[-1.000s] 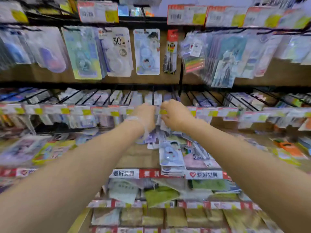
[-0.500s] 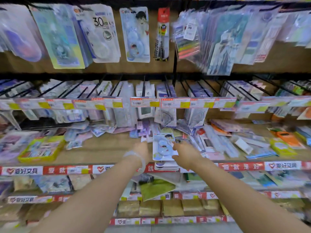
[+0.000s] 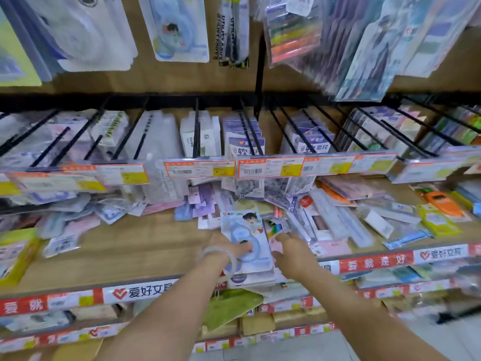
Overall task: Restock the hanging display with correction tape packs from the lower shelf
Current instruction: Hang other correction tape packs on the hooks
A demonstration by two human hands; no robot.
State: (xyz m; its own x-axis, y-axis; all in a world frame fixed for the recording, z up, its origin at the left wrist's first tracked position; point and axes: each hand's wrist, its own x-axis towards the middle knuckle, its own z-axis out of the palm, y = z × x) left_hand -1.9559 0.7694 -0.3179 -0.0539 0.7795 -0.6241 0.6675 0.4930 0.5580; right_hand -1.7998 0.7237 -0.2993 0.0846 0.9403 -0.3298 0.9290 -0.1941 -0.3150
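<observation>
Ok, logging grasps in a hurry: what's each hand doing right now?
Left hand: thumb pressed on the top correction tape pack, gripping it.
Right hand: open, touching the stack's right edge.

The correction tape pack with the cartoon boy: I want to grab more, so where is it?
In the head view, the correction tape pack tops a stack at the wooden shelf's front edge, centre, between left hand and right hand.

Orange calculator (image 3: 442, 201) on wooden shelf (image 3: 125, 252), utility knife pack (image 3: 233, 29) hanging above
</observation>
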